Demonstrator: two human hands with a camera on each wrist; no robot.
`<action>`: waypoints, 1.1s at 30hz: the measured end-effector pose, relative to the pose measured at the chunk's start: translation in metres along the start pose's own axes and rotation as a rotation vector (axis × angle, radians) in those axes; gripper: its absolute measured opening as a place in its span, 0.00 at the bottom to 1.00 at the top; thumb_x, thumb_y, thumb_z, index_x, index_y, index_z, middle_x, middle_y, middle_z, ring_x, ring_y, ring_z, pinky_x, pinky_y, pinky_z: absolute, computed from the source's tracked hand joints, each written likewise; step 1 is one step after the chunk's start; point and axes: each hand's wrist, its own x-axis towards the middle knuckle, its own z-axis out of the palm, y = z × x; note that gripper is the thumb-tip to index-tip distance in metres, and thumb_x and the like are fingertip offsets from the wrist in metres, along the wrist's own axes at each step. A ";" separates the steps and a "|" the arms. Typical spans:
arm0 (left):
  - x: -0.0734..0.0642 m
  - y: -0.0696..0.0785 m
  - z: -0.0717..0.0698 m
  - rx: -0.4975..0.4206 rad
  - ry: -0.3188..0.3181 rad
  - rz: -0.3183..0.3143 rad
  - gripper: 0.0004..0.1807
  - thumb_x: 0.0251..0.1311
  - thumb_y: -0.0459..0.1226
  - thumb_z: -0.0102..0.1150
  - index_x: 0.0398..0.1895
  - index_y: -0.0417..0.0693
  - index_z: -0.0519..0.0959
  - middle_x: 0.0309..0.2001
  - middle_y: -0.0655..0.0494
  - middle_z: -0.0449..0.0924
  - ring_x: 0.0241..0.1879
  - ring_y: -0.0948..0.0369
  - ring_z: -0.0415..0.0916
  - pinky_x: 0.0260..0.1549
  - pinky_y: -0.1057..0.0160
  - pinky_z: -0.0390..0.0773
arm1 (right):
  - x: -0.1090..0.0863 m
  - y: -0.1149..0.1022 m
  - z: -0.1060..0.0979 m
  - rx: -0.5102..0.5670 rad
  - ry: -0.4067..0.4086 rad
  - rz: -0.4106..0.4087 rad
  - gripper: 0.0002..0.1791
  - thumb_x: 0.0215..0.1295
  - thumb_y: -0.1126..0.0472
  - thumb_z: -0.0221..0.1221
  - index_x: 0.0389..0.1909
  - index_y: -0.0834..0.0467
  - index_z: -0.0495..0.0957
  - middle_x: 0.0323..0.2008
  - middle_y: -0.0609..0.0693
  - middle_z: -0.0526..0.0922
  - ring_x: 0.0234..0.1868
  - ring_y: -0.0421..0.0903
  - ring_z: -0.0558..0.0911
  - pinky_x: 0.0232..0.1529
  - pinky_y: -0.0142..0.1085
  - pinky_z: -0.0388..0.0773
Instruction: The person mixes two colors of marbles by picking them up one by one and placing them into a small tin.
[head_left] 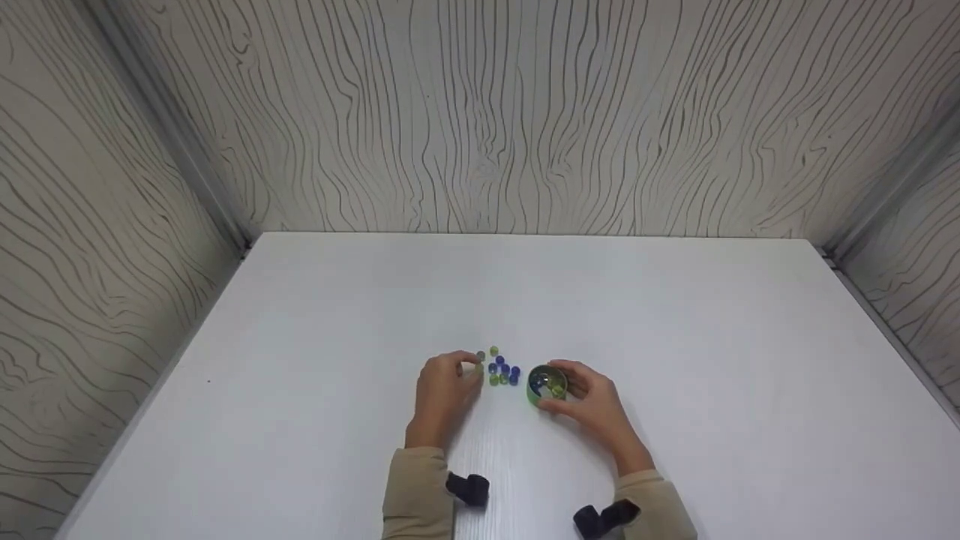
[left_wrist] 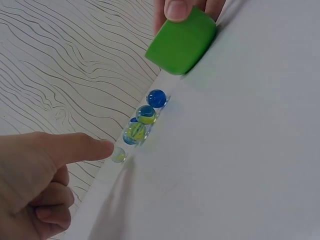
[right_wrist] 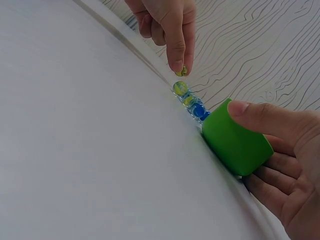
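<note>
My left hand [head_left: 441,386] pinches a yellow-green marble [right_wrist: 181,71] at its fingertips, close over the table, its other fingers curled. To its right lies a loose cluster of blue marbles [head_left: 505,369] and yellow-green marbles [head_left: 494,380]. My right hand [head_left: 596,397] grips a small green cup [right_wrist: 232,142] by its sides, thumb on the near wall and fingers round the far one. The cup stands on the table just right of the cluster, its mouth upward. Inside it, blue and yellow marbles [head_left: 555,388] show in the head view.
A white table [head_left: 315,337] spreads around both hands, with wood-patterned panels [head_left: 480,112] behind it and at the sides. Black wrist cameras [head_left: 471,490] sit over the beige sleeves [head_left: 420,487]. A clear greyish marble [head_left: 481,355] lies by the left fingertips.
</note>
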 end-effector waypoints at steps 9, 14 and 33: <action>0.000 0.005 -0.003 0.016 -0.004 0.003 0.10 0.52 0.34 0.67 0.40 0.47 0.86 0.28 0.52 0.81 0.26 0.64 0.66 0.25 0.70 0.63 | -0.001 -0.002 0.001 0.006 0.010 0.013 0.34 0.45 0.61 0.74 0.57 0.61 0.75 0.59 0.61 0.79 0.63 0.57 0.76 0.62 0.42 0.73; -0.001 0.007 -0.003 0.030 0.004 0.023 0.09 0.53 0.35 0.67 0.39 0.47 0.86 0.30 0.52 0.84 0.29 0.64 0.70 0.28 0.69 0.67 | -0.002 -0.003 0.001 0.018 0.015 0.026 0.34 0.45 0.62 0.74 0.57 0.61 0.75 0.58 0.61 0.79 0.63 0.57 0.77 0.63 0.42 0.72; -0.003 0.019 -0.005 0.065 0.013 0.071 0.09 0.53 0.36 0.67 0.38 0.47 0.86 0.23 0.55 0.76 0.22 0.66 0.60 0.22 0.72 0.59 | -0.002 -0.001 0.000 0.003 0.014 0.003 0.34 0.46 0.61 0.73 0.57 0.62 0.75 0.59 0.61 0.78 0.64 0.57 0.76 0.63 0.41 0.72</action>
